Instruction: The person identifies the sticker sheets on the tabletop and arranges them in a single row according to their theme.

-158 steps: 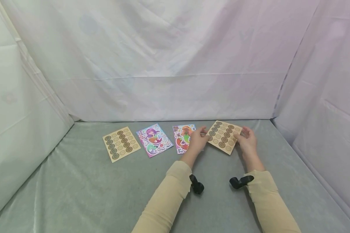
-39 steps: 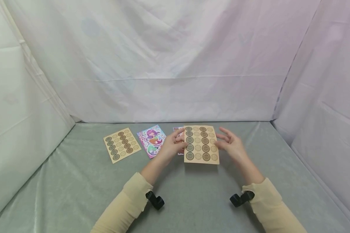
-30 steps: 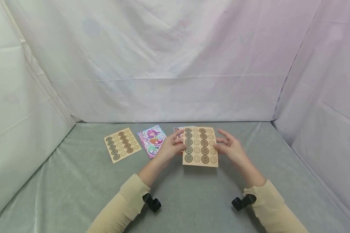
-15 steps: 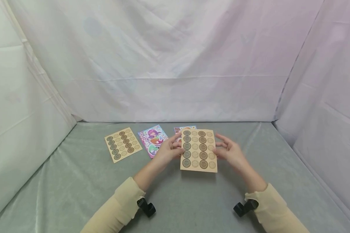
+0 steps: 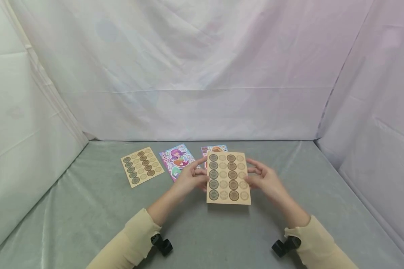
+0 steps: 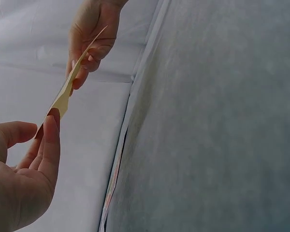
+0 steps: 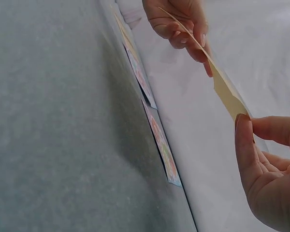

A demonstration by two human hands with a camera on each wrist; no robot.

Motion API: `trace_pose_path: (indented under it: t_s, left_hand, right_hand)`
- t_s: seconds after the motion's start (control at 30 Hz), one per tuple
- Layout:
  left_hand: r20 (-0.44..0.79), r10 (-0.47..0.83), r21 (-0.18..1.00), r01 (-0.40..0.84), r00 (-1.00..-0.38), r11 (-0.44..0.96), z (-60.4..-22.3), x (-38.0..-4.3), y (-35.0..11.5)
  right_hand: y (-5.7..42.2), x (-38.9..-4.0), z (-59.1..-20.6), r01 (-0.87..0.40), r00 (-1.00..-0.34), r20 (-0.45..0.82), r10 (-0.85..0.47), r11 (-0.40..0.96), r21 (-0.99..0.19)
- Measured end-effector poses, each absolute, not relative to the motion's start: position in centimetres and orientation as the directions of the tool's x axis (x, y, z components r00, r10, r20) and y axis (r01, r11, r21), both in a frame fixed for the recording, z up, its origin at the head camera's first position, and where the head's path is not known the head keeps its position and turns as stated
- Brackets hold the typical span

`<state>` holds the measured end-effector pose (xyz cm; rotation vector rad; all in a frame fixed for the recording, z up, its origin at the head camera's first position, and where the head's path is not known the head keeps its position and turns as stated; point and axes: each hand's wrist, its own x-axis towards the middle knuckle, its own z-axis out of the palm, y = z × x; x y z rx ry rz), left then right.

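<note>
My left hand and right hand pinch opposite side edges of the dotted card, fingers closed to its thickness; I hold it above the desk. Beyond, lying flat: bright card, partly hidden by it; leftward, mermaid card, matching card. White cloth behind

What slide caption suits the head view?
Fingers of the left hand and right hand hold a tan sheet of round prints above grey cloth.

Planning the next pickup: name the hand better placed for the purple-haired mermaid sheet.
Likely the left hand: it's nearer the purple-haired mermaid sheet; the right hand farther. Both pinch one tan sheet.
</note>
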<state>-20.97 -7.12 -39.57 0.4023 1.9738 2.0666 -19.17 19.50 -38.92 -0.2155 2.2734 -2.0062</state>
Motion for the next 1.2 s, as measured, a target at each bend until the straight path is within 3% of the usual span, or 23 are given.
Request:
trace_pose_path:
  t_s: [0.7, 1.2]
  left_hand:
    - [0.005, 0.440, 0.997, 0.036, -0.898, 0.062, -39.8, -19.1, -8.4]
    - [-0.004, 0.454, 0.994, 0.046, -0.891, 0.099, -39.9, -18.0, -10.5]
  right_hand:
    - [19.3, -16.7, -39.1, -0.004, -0.980, -0.034, -0.195, 0.191, -0.982]
    - [17.5, -15.6, -39.4, 0.003, -0.973, -0.035, -0.226, 0.139, -0.990]
